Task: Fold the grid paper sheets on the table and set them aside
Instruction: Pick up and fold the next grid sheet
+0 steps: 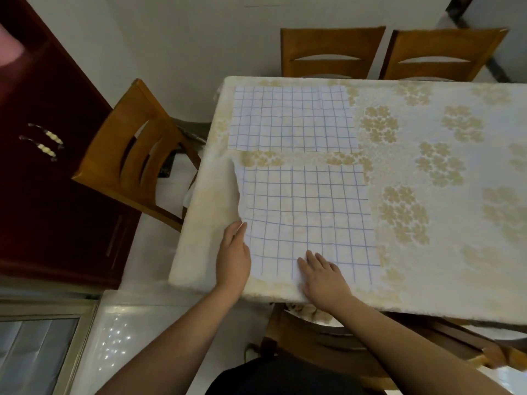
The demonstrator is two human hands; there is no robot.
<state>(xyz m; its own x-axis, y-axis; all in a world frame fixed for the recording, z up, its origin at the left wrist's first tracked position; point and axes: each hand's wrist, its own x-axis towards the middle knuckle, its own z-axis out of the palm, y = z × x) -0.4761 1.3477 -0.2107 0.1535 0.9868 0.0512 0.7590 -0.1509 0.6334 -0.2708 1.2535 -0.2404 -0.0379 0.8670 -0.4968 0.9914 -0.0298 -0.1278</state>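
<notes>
Two grid paper sheets lie unfolded on the bench (427,280), the near sheet (308,215) at its near left corner and the far sheet (291,119) just beyond; folding of the near one appears about to begin. The left hand (232,258) rests at its left edge, fingers straight, and the right hand (323,276) presses flat on its near edge. Next, an edge must be lifted and carried across squarely; no writing or brand is legible.

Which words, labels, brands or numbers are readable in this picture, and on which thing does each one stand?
None. The near sheet and the far sheet show only blue grid lines. The tablecloth shows only a flower pattern. The cabinet and the chairs bear no readable text.
</notes>
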